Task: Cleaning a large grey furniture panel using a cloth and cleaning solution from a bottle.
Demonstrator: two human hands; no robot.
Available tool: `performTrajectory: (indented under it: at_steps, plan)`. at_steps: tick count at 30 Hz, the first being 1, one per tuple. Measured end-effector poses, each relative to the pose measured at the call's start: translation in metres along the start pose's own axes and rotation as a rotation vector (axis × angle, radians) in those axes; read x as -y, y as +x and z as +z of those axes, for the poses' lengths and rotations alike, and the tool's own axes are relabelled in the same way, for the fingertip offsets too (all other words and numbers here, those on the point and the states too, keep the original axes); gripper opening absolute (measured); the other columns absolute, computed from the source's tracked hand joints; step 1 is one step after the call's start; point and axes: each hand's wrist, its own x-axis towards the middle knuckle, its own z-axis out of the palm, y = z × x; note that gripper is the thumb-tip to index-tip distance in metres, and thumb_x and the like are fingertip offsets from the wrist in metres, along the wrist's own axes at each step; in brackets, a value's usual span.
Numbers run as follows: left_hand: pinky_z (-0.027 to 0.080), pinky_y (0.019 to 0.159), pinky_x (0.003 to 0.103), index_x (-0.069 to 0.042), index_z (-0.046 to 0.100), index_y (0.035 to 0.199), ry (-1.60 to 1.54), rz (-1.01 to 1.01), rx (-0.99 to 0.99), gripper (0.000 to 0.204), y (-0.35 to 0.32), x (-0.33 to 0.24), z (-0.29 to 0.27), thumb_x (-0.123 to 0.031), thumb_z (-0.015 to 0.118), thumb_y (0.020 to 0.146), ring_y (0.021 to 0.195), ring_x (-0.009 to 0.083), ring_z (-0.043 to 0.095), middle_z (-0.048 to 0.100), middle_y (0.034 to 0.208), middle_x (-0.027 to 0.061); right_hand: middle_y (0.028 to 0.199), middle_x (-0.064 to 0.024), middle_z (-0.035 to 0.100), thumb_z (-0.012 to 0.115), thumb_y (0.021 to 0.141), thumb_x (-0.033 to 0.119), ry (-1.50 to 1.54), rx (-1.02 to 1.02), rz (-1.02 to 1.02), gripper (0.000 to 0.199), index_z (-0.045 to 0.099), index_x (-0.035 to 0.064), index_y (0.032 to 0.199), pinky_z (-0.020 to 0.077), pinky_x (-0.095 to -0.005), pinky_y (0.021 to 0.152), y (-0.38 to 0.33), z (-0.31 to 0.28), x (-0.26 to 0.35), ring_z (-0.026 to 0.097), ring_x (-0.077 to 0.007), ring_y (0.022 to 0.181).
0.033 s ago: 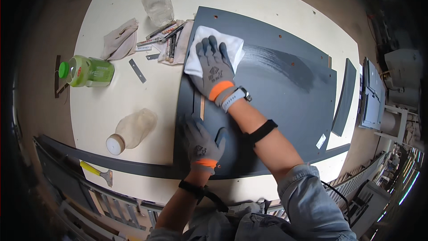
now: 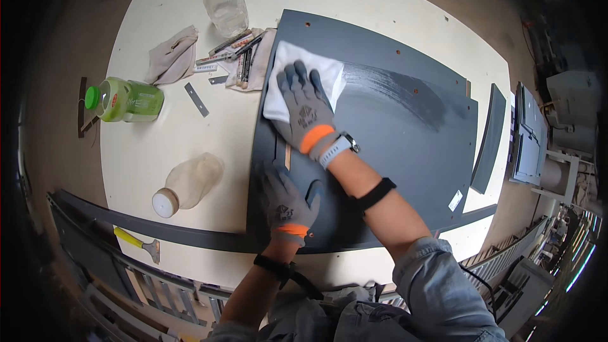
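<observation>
My right hand (image 2: 307,107) lies flat on a white cloth (image 2: 276,102), palm down, with the fingers almost straight and the thumb out of sight. It lies over the cloth and does not grip it. The cloth is on the big dark grey board (image 2: 386,152), by the board's left edge, up toward its far left corner. A dark, shiny streak (image 2: 405,95) runs from the cloth toward the board's right edge. My left hand (image 2: 290,206) is open and palm down on the board, near its near left corner, with the thumb held apart, and I see nothing in it. The board sits on the pale tabletop (image 2: 218,130). Near the tabletop's far left corner stands a clear bottle (image 2: 227,9), with pens (image 2: 244,57) on a rag and a crumpled rag (image 2: 174,57) close by. A green bottle (image 2: 132,100) is by the left edge, and a flat blade (image 2: 197,100) lies beside it. Closer to me lie a cloudy bottle (image 2: 196,180) and, by the near left corner, a scraper (image 2: 130,237) with a yellow handle.
</observation>
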Motion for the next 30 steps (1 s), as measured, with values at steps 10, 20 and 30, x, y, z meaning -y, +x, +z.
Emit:
performTrajectory:
  at_steps: [10, 20, 30]
  plan:
    - [0.024, 0.104, 0.050, 0.013, 0.024, 0.132, 0.064, 0.020, 0.010, 0.086, 0.001, -0.007, -0.003, -0.040, 0.064, 0.076, 0.125, 0.0455, 0.029, 0.027, 0.135, 0.0315, 0.143, -0.0166, 0.032, 0.045, 0.083, 0.044, -0.057, -0.115, -0.211, 0.067, 0.035, 0.0026, 0.136, 0.0103, -0.0398, 0.113, 0.014, -0.003, -0.040, 0.020, -0.0293, 0.137]
    - [0.026, 0.103, 0.048, 0.012, 0.030, 0.129, -0.455, -0.226, 0.267, 0.085, 0.026, -0.011, -0.034, -0.042, 0.066, 0.073, 0.123, 0.0462, 0.031, 0.030, 0.133, 0.0323, 0.144, -0.0167, 0.027, 0.055, 0.070, 0.042, 0.133, 0.312, -0.343, 0.084, 0.029, 0.0020, 0.139, 0.0070, -0.0438, 0.114, -0.095, -0.002, 0.011, 0.017, -0.0317, 0.138]
    - [0.023, 0.103, 0.052, 0.015, 0.031, 0.129, 0.068, -0.051, 0.182, 0.089, -0.006, 0.001, 0.009, -0.048, 0.063, 0.075, 0.125, 0.0475, 0.027, 0.024, 0.135, 0.0364, 0.143, -0.0196, 0.030, 0.041, 0.085, 0.041, -0.167, -0.135, -0.003, 0.067, 0.030, -0.0008, 0.137, 0.0107, -0.0410, 0.113, 0.046, 0.009, -0.050, 0.020, -0.0321, 0.136]
